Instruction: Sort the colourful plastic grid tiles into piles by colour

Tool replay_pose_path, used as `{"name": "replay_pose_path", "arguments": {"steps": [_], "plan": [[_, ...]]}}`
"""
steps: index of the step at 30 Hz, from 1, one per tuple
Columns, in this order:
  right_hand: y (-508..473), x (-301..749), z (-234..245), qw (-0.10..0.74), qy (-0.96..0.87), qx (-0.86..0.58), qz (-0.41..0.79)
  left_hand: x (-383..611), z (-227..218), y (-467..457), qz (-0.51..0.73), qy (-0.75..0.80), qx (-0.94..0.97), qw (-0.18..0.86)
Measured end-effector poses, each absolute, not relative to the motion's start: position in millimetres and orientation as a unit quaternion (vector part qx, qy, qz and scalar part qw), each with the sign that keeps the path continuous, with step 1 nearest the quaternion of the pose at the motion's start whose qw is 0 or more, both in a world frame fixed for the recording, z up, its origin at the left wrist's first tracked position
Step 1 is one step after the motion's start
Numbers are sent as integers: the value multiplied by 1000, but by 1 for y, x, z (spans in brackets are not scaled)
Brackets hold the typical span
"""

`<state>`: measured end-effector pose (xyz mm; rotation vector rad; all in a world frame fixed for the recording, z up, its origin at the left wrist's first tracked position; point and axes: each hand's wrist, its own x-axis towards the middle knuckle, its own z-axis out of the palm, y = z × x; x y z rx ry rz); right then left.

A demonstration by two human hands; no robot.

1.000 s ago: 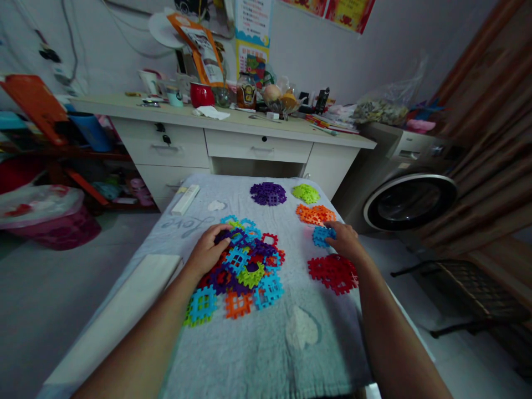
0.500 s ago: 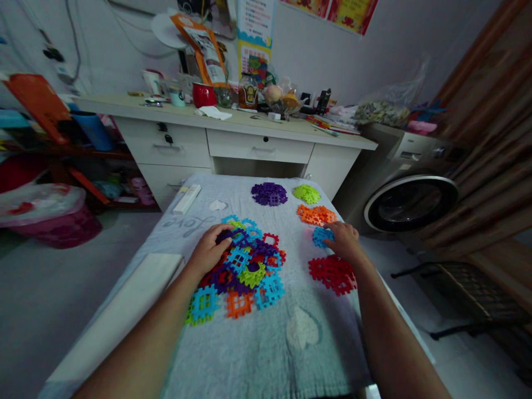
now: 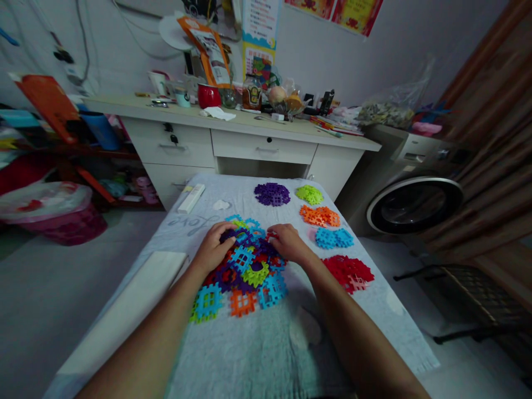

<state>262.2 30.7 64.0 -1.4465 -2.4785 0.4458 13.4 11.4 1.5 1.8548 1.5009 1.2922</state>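
Note:
A mixed heap of interlocking plastic building pieces point(image 3: 242, 259) in blue, purple, red, green and orange lies on the cloth-covered table point(image 3: 249, 349). At the heap's left edge rests my left hand point(image 3: 214, 246), fingers and thumb apart over purple pieces. My right hand point(image 3: 287, 242) is at the upper right edge, its fingertips closed on a red building piece point(image 3: 272, 235) that they partly cover. To the right lie one-colour piles: purple point(image 3: 272, 194), green point(image 3: 310, 194), orange point(image 3: 320, 215), blue point(image 3: 333, 238) and red point(image 3: 347, 271).
A long white box point(image 3: 124, 310) lies along the table's left side, and a small white box point(image 3: 191, 199) sits farther back. Behind stands a white desk point(image 3: 261, 145) with jars and papers. A washing machine point(image 3: 409, 183) is at right, a pink bin point(image 3: 62, 216) at left.
My right hand has moved left from the blue pile to the mixed heap, uncovering the blue and red piles. My left hand stays at the heap's left edge. The view has shifted slightly.

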Motion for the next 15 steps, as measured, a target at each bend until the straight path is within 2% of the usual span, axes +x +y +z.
{"name": "replay_pose_path", "arguments": {"steps": [5,15], "plan": [[44,244,56,144,-837,-477,226,14,2,11,467,542,667,208],[49,237,54,137,-858,-450,207,14,6,10,453,546,670,216]]}}
